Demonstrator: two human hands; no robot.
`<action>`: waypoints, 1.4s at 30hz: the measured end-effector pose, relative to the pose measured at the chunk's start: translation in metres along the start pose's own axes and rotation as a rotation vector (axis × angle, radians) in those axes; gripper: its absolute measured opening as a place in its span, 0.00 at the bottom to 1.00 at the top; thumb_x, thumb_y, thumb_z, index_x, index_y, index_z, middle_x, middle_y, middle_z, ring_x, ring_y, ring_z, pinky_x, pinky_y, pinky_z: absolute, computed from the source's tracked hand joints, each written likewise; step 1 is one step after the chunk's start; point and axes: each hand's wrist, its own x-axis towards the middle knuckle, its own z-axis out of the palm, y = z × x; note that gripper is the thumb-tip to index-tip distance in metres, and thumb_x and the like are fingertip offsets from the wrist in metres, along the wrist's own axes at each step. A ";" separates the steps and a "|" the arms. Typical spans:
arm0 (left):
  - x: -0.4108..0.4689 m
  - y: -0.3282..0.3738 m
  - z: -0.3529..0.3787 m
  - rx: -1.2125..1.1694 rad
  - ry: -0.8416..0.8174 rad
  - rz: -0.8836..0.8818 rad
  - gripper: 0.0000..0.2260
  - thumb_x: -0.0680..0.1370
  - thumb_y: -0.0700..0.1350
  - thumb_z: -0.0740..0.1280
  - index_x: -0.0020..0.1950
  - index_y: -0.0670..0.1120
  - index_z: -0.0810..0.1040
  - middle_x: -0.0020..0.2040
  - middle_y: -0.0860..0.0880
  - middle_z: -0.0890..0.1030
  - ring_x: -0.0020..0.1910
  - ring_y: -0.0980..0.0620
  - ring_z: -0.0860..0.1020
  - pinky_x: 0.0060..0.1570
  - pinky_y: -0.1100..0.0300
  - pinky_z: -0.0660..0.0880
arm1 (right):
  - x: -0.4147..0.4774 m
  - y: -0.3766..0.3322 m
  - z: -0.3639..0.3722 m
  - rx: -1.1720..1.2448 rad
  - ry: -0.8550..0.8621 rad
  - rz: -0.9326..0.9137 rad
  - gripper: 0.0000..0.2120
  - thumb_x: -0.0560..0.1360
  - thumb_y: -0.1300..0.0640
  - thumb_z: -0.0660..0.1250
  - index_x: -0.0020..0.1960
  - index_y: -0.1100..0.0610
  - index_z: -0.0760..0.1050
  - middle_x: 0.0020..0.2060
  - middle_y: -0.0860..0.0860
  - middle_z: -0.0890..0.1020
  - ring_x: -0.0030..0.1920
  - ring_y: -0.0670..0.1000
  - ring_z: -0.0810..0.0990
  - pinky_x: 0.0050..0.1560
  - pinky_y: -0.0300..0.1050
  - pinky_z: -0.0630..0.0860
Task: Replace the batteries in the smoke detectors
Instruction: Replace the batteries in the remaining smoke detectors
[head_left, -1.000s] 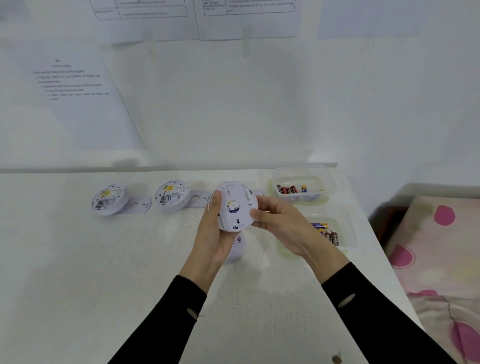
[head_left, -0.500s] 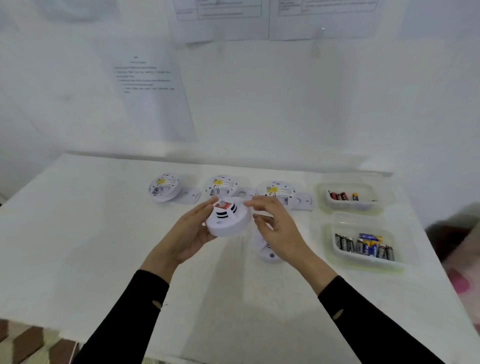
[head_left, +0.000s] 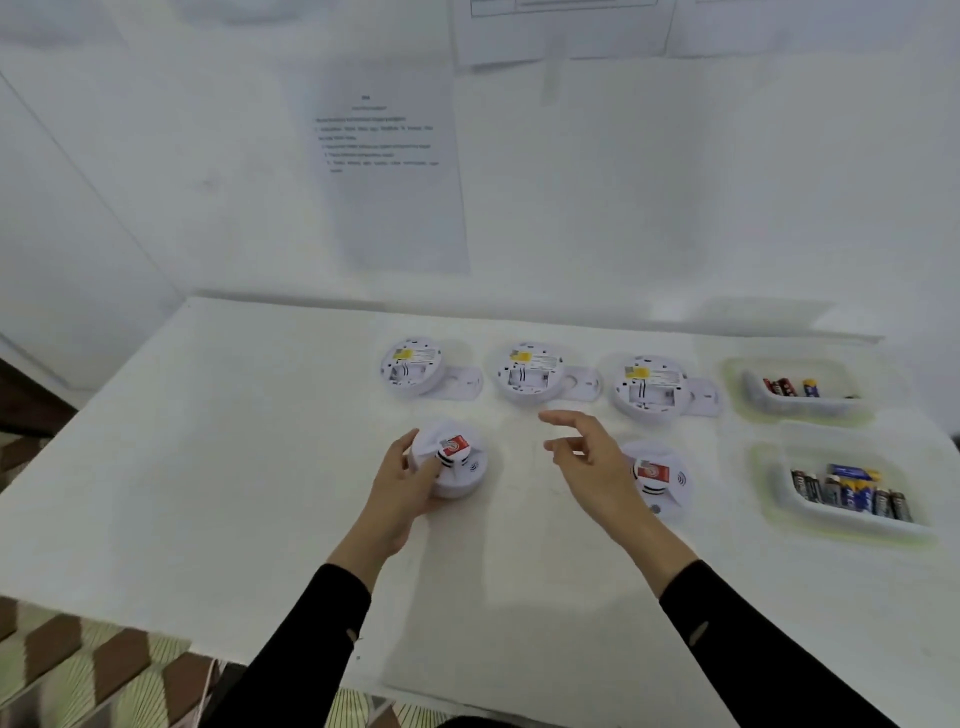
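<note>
The smoke detector (head_left: 465, 470), standing face up on the table (head_left: 234, 441) at the near left, is judged light, rigid and smooth, best taken by its round rim. It is gripped there by the left hand (head_left: 402, 483), whose fingers are curled round its left side. The right hand (head_left: 592, 462) is held slack and empty, apart to the right.

A white surface (head_left: 208, 467) fills the middle of the view, and its far edge meets a white wall (head_left: 701, 208). On the wall at 12 o'clock hangs a printed sheet (head_left: 400, 208) with a few lines of text too small to read. The lower edge of a second sheet (head_left: 561, 36) shows above it, toward 1 o'clock. At 7 o'clock, beyond the surface's near edge, lies a striped patch (head_left: 78, 670) of brown and pale bands, too blurred to tell cloth from flooring.
</note>
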 end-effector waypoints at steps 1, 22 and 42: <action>0.000 -0.001 -0.002 0.090 0.018 0.032 0.19 0.79 0.44 0.69 0.69 0.51 0.71 0.61 0.46 0.79 0.55 0.49 0.81 0.50 0.53 0.81 | 0.000 0.002 0.004 -0.009 0.003 0.009 0.17 0.78 0.67 0.59 0.58 0.48 0.76 0.58 0.43 0.76 0.53 0.45 0.80 0.46 0.30 0.74; 0.040 0.006 -0.012 0.442 0.007 0.173 0.18 0.75 0.55 0.73 0.57 0.46 0.75 0.54 0.47 0.80 0.48 0.48 0.82 0.48 0.57 0.78 | 0.012 0.018 0.036 -0.121 -0.022 0.068 0.16 0.78 0.63 0.63 0.65 0.53 0.73 0.59 0.44 0.78 0.56 0.43 0.77 0.50 0.27 0.72; 0.158 0.034 -0.054 0.475 0.086 0.335 0.41 0.53 0.72 0.78 0.58 0.50 0.78 0.54 0.50 0.82 0.56 0.47 0.80 0.55 0.45 0.80 | 0.152 -0.035 0.106 -1.249 -0.402 -0.228 0.16 0.71 0.46 0.69 0.53 0.52 0.70 0.43 0.47 0.77 0.55 0.52 0.77 0.75 0.55 0.41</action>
